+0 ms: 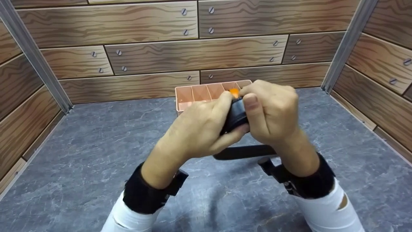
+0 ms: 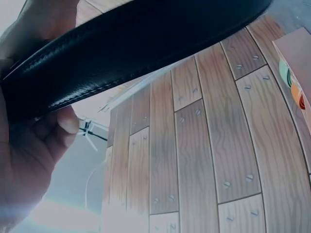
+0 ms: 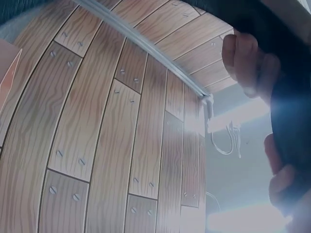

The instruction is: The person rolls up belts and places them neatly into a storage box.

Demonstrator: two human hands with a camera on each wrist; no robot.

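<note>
Both hands meet over the middle of the table around a black leather belt [image 1: 245, 152] with stitched edges. My left hand [image 1: 199, 129] grips a bent part of it between thumb and fingers. From the other side, my right hand [image 1: 273, 111] holds the same part, its thumb lying along the front. A loose stretch of the belt with a rounded end hangs below the hands. In the left wrist view the belt [image 2: 136, 53] crosses the top as a broad band. The right wrist view shows the belt [image 3: 294, 116] dark and blurred, with fingertips [image 3: 245, 58] curled at it.
Behind the hands a pink compartment box [image 1: 184, 95] stands near the back wall, partly hidden. An orange roll [image 1: 234, 92] sits in one compartment; the left wrist view also shows a green roll [image 2: 285, 73]. Wood-patterned walls [image 1: 154, 58] enclose the grey marbled table [image 1: 96, 145].
</note>
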